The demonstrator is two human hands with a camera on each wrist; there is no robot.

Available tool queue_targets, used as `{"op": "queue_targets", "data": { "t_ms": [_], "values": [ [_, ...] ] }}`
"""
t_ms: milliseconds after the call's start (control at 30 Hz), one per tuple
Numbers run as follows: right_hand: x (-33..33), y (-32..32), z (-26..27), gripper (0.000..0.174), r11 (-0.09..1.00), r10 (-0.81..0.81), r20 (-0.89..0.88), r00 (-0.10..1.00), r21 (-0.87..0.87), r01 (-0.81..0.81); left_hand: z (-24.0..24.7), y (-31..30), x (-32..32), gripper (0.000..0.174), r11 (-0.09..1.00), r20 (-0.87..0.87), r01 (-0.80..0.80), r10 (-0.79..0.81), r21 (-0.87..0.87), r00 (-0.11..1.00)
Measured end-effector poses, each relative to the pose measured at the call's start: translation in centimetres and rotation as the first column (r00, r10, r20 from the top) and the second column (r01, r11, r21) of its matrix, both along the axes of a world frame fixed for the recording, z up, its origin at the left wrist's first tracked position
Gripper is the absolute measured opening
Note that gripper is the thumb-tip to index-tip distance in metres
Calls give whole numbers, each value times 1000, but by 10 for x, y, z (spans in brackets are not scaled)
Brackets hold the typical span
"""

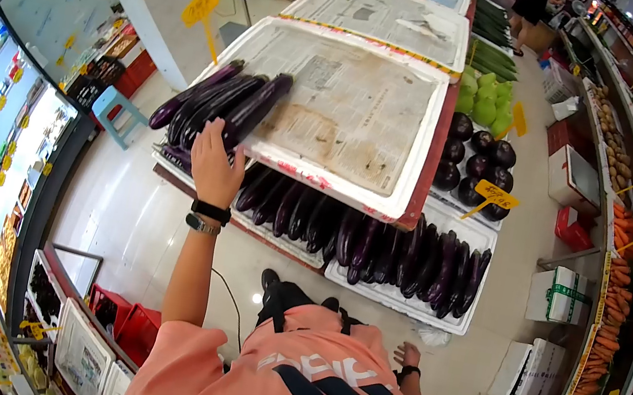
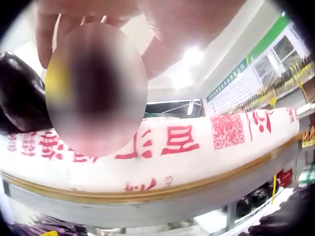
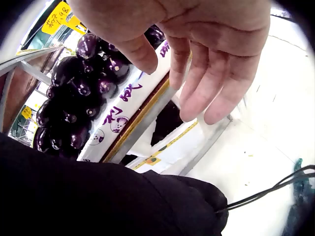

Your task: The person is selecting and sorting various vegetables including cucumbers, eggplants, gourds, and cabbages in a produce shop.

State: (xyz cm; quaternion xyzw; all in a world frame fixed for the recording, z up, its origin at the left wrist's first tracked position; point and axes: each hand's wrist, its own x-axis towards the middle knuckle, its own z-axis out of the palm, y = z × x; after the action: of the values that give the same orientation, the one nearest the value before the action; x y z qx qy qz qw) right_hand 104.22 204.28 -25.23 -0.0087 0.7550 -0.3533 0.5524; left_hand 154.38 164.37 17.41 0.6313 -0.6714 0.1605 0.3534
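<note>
Several long dark purple eggplants (image 1: 218,104) lie side by side on the left of a newspaper-lined white foam tray (image 1: 335,188). My left hand (image 1: 217,171) reaches to their near ends, its fingers extended over one eggplant and the thumb apart to the right. In the left wrist view, the left hand (image 2: 147,24) is above the tray's red-printed side; a blurred oval hides what lies under the fingers, with another eggplant (image 2: 22,93) to the left. Low by my side, the right hand (image 1: 409,356) hangs with loose fingers and nothing in it, as the right hand (image 3: 197,54) in its wrist view also shows.
Below the upper tray, a lower foam tray (image 1: 407,308) holds a row of long eggplants. Round eggplants (image 1: 491,165) and green squash (image 1: 486,100) stand beyond on the right. A yellow price tag (image 1: 494,197) sticks up there. Shelves with carrots (image 1: 616,301) line the right side.
</note>
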Motion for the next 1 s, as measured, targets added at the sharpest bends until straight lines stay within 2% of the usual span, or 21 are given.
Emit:
{"op": "queue_targets", "data": {
  "t_ms": [100, 133, 167, 200, 233, 267, 300, 367, 400, 433, 500, 533, 667, 800, 900, 933, 967, 1000],
  "values": [
    [8, 20, -13, 38, 998, -3, 23, 1000, 61, 1, 16, 1, -14, 37, 993, -147, 114, -115, -21, 982],
    [12, 28, -7, 40, 995, 0, 32, 1000, 100, -4, 18, -3, -15, 39, 990, -192, 140, -144, -30, 971],
    [14, 37, -10, 31, 992, -29, 32, 999, 123, 25, 19, -7, -15, 41, 985, -236, 165, -170, -41, 957],
    [14, 50, -22, 32, 994, -8, 50, 999, 106, 3, 23, -10, -16, 43, 987, -262, 163, -158, -3, 952],
    [15, 62, -25, 32, 977, 184, -44, 982, 119, -178, 26, -12, -18, 45, 986, -288, 161, -144, 35, 947],
    [13, 74, -40, 32, 954, 285, -81, 955, 122, -275, 29, -14, -18, 47, 984, -313, 160, -130, 74, 941],
    [9, 89, -65, 32, 938, 337, -86, 938, 120, -326, 16, -24, -11, 53, 983, -243, 161, -136, 89, 960],
    [1, 119, -122, 32, 931, 353, -40, 935, 109, -347, 12, -31, -9, 59, 935, -261, 192, -114, 297, 958],
    [4, 132, -136, 32, 931, 351, -8, 936, 107, -348, 10, -33, -10, 61, 932, -247, 176, -99, 315, 964],
    [8, 135, -134, 32, 923, 376, 17, 927, 82, -376, 9, -34, -13, 62, 928, -232, 164, -88, 333, 969],
    [7, 128, -136, 33, 974, 54, 128, 990, 210, -81, 8, -35, -20, 65, 930, -216, 147, -76, 336, 973],
    [11, 118, -118, 34, 957, -124, 142, 982, 279, 80, 9, -34, -23, 65, 937, -216, 142, -73, 321, 974],
    [12, 77, -58, 35, 981, -31, 63, 998, 192, 19, 7, -29, -31, 64, 955, -272, 94, -15, 280, 962],
    [11, 51, -24, 36, 985, 159, -44, 986, 76, -156, 12, -11, -36, 62, 982, -337, 53, 11, 180, 941],
    [8, 47, -19, 37, 975, 222, -90, 971, 34, -220, 22, 11, -31, 57, 971, -600, 134, 13, 200, 800],
    [7, 41, -11, 37, 988, 150, -43, 988, 55, -148, 0, 6, -15, 50, 941, -769, 304, -82, 151, 634],
    [5, 37, -7, 37, 994, 73, -2, 997, 78, -73, 1, 15, -8, 43, 885, -901, 453, -108, 106, 421],
    [5, 36, -1, 35, 985, 155, -51, 987, 83, -150, 11, 31, -5, 44, 854, -953, 515, -91, 75, 290]
  ]
}}
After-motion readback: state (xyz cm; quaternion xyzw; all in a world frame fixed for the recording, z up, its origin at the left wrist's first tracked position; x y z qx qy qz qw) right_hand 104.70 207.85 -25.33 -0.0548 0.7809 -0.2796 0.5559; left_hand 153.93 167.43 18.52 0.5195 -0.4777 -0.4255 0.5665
